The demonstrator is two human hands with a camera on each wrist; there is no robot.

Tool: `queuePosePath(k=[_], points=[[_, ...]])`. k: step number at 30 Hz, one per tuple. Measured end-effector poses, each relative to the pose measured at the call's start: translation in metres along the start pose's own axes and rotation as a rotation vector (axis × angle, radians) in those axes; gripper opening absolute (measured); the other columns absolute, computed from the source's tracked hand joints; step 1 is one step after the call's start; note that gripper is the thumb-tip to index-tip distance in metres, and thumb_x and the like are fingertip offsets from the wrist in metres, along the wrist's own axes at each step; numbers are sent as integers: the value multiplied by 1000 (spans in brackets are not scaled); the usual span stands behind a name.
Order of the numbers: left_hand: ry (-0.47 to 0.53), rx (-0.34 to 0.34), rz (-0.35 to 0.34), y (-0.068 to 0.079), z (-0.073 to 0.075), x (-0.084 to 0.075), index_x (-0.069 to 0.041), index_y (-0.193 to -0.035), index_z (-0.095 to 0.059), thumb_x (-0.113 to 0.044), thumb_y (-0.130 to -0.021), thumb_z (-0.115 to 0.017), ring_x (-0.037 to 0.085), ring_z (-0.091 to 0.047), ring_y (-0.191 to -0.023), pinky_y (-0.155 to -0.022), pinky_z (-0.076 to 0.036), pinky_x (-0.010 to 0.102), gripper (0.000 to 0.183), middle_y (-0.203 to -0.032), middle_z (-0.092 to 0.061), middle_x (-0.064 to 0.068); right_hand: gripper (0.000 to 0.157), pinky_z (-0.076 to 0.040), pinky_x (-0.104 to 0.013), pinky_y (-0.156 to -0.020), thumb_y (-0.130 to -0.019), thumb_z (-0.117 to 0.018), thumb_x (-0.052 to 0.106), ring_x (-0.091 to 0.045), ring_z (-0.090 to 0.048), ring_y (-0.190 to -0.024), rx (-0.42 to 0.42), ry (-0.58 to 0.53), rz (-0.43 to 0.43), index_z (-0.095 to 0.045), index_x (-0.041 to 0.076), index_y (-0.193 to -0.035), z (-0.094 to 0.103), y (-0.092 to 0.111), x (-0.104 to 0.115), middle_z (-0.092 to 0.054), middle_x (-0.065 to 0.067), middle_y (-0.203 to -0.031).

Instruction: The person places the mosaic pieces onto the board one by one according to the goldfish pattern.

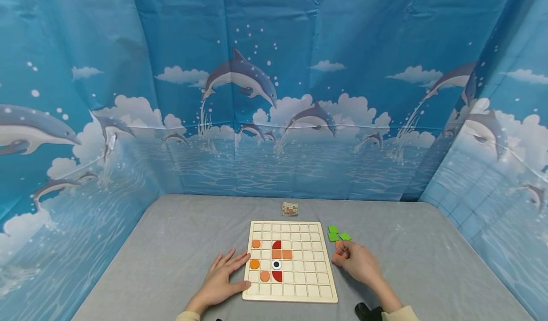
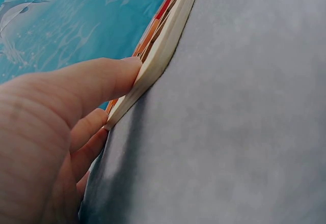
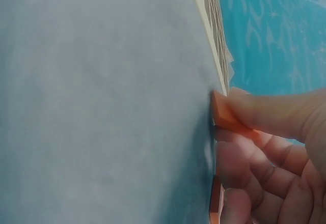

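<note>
The left hand [image 1: 219, 281] lies with fingers [image 1: 239, 261] spread; the right hand [image 1: 360, 265] pinches.

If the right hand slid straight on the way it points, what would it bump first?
The right hand would probably meet the wooden board first, at its right edge, though depth is unclear.

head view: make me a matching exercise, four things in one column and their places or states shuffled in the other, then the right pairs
Column one
1. card
2. green tiles
3. left hand
4. right hand

Column two
A. pinches an orange tile
B. beside the right edge of the board, holding nothing
C. beyond the board's far edge
D. touches the board's left edge

Pairs: 1-C, 2-B, 3-D, 4-A
</note>
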State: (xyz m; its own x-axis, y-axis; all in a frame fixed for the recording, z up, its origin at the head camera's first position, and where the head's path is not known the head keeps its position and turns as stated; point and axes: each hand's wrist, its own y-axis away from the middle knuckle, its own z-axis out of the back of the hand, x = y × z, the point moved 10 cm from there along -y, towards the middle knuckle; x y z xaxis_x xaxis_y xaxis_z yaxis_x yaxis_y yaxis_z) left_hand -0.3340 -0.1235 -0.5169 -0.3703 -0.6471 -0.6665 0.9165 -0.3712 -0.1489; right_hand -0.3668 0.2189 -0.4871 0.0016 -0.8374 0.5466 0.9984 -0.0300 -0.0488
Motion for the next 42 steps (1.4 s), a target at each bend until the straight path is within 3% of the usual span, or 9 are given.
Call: queuePosePath(k=[7, 13, 19, 27, 42], points=[[12, 7, 9, -1, 0, 0, -15, -139, -51, -49, -81, -69, 35, -19, -139, -109, -2, 54, 70, -144, -44, 1, 24, -32, -28, -49, -79, -78, 23, -13, -45, -55, -20, -85, -22, -56, 12, -79, 1, -3, 3, -50, 2, -64], [13, 13, 14, 0, 0, -1, -14, -140, -51, -49, -81, -69, 35, -19, -139, -109, -1, 54, 70, -144, -44, 1, 21, -37, -27, -47, -78, -79, 21, -13, -48, -54, -30, -164, 33, -61, 11, -78, 1, -3, 19, -53, 3, -66], [12, 14, 16, -1, -1, 0, -15, -140, -51, -50, -81, -69, 35, -19, -140, -109, -1, 54, 71, -144, -44, 1, 12, -42, -28, -49, -81, -76, 15, -12, -50, -59, 0, -194, 106, -65, 11, -83, -5, -3, 38, -56, 4, -71], [4, 14, 21, -1, 0, 0, -15, -140, -51, -50, -81, -69, 34, -19, -140, -109, -1, 53, 71, -144, -44, 1, 8, -40, -28, -48, -83, -74, 12, -14, -48, -58, 40, -229, 148, -66, 14, -83, -18, -5, 54, -56, 5, -73], [5, 13, 16, -1, 0, 1, -15, -140, -51, -50, -81, -69, 35, -18, -140, -109, -1, 54, 70, -144, -44, 1, 6, -42, -27, -42, -85, -72, 12, -15, -53, -50, 40, -246, 213, -66, 14, -85, -28, -7, 67, -57, 5, -72]])
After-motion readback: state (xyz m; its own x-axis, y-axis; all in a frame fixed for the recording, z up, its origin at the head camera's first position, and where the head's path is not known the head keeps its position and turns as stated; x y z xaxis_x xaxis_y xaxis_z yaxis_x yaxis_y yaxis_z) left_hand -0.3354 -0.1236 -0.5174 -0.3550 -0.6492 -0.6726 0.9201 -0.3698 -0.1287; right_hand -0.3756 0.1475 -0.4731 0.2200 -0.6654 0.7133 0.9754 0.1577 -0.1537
